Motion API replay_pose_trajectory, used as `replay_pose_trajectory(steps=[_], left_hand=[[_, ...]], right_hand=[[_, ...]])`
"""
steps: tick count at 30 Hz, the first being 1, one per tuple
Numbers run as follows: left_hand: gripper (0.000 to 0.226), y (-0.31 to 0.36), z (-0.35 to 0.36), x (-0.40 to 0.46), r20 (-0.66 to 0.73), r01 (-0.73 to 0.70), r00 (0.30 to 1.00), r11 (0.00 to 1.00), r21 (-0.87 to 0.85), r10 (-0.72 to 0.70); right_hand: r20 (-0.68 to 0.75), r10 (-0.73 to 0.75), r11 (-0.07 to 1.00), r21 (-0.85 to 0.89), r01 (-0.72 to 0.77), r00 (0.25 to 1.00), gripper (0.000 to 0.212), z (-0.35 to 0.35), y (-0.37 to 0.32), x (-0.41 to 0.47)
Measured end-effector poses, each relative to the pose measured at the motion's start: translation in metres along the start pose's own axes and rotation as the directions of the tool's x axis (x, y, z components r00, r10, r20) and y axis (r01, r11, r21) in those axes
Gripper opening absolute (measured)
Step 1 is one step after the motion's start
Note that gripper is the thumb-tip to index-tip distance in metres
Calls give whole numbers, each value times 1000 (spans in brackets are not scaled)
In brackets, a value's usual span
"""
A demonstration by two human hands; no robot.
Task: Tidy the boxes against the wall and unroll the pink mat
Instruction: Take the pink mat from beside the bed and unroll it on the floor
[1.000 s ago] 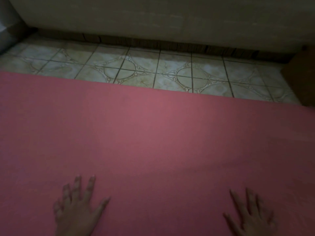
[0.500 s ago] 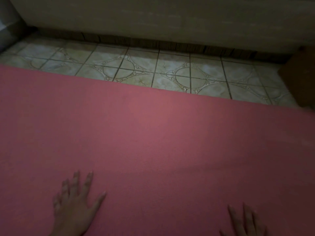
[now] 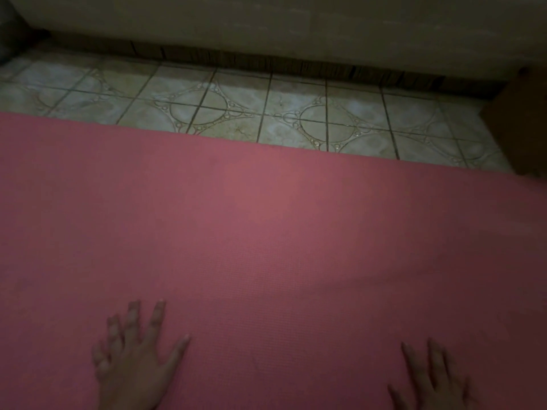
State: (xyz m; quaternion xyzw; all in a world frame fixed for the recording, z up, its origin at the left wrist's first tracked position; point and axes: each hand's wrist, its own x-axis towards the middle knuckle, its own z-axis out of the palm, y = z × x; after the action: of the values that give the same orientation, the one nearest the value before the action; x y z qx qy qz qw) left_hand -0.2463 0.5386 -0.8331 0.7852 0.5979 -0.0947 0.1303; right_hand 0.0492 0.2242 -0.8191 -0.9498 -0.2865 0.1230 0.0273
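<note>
Dim room, low light, head view looking down at the floor.

The flat pink foam mat is lying unrolled across the floor, filling the lower two thirds of the view from the left edge to the right edge. Its far edge is running at a slight slant, lower toward the right, and no rolled part is showing.

The left hand is resting palm down on the mat near the bottom left, fingers spread apart and stretched flat, thumb angled out to the right. It is gripping nothing.

The right hand is lying on the mat at the bottom right, partly cut off by the frame edge. Its fingers are also splayed and pointing away from the person, holding nothing; the palm is mostly out of view.

Beyond the mat, a strip of pale patterned floor tiles with ring-and-diamond motifs is showing bare. A dark skirting band is running along the foot of the plain light wall.

A brown cardboard box is sitting at the right edge, near the wall, its near corner just beside the mat's far edge; whether they are touching I cannot tell. A dark rounded shape is sitting in the upper left corner, too dim to identify.
</note>
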Motion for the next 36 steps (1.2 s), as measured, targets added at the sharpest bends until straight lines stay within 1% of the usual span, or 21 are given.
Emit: replay_pose_trajectory(steps=[1, 2, 3, 5, 7, 10, 12, 14, 16, 18, 20, 22, 25, 27, 29, 31, 33, 34, 35, 36], left_hand=[[93, 1, 0, 0, -4, -3, 1000, 1000, -3, 3], [93, 1, -1, -1, -7, 0, 1000, 1000, -7, 0], [93, 2, -2, -1, -9, 5, 1000, 1000, -12, -6], [94, 4, -5, -2, 3, 14, 1000, 1000, -10, -14], [95, 3, -7, -1, 22, -4, 1000, 1000, 8, 4], [98, 0, -12, 3, 46, -42, 998, 999, 21, 41], [99, 2, -16, 6, 56, -39, 998, 999, 37, 37], [102, 12, -20, 10, 83, -38, 996, 998, 52, 34], [105, 31, -25, 20, 111, -81, 991, 996, 49, 75], [105, 49, -32, 32, 167, -89, 982, 996, 25, 83], [104, 58, -36, 41, 203, -64, 977, 998, 12, 60], [103, 59, -37, 48, 211, -62, 976, 998, 13, 58], [101, 60, -40, 54, 205, -78, 976, 997, -1, 76], [99, 58, -37, 51, 163, -105, 981, 994, 9, 102], [96, 52, -28, 40, 97, -159, 983, 987, 30, 156], [95, 49, -19, 28, 77, -203, 977, 979, 29, 201], [96, 54, -15, 22, 110, -260, 960, 966, 14, 256], [96, 59, -15, 22, 123, -310, 943, 951, -2, 308], [98, 67, -17, 21, 146, -367, 918, 930, -31, 368], [97, 76, -23, 20, 187, -413, 890, 909, -61, 416]], right_hand=[[69, 25, 999, -30, -23, 997, 75, 2, 2, 1], [88, 57, 995, -81, -50, 994, 75, 6, 2, 0], [75, 60, 990, -132, -50, 995, 75, 7, 0, -2], [40, 100, 986, -141, -93, 994, 75, 6, 5, -1], [53, 118, 984, -139, -110, 992, 75, 2, 4, -1], [145, 167, 982, -110, -152, 975, 75, 0, 5, -4], [187, 173, 981, -115, -153, 967, 75, -3, -1, -4], [207, 102, 991, -109, -80, 973, 72, -4, -12, 1], [222, -40, 996, -68, 57, 974, 65, -4, -28, 11], [177, -178, 981, -39, 188, 968, 58, -1, -43, 27], [115, -252, 966, -31, 257, 961, 57, 2, -55, 40], [121, -260, 962, -57, 269, 958, 59, 5, -61, 51], [110, -220, 962, -142, 235, 969, 60, 8, -65, 55], [181, -189, 960, -170, 220, 965, 62, 3, -67, 56], [199, -189, 957, -182, 226, 962, 63, 2, -68, 56], [218, -177, 962, -166, 215, 960, 64, 1, -69, 55], [216, -180, 966, -147, 214, 960, 63, -1, -68, 56], [202, -186, 965, -145, 217, 962, 63, -5, -70, 56], [224, -192, 966, -128, 224, 955, 64, -7, -72, 57], [289, -172, 975, -89, 205, 942, 65, -12, -75, 56]])
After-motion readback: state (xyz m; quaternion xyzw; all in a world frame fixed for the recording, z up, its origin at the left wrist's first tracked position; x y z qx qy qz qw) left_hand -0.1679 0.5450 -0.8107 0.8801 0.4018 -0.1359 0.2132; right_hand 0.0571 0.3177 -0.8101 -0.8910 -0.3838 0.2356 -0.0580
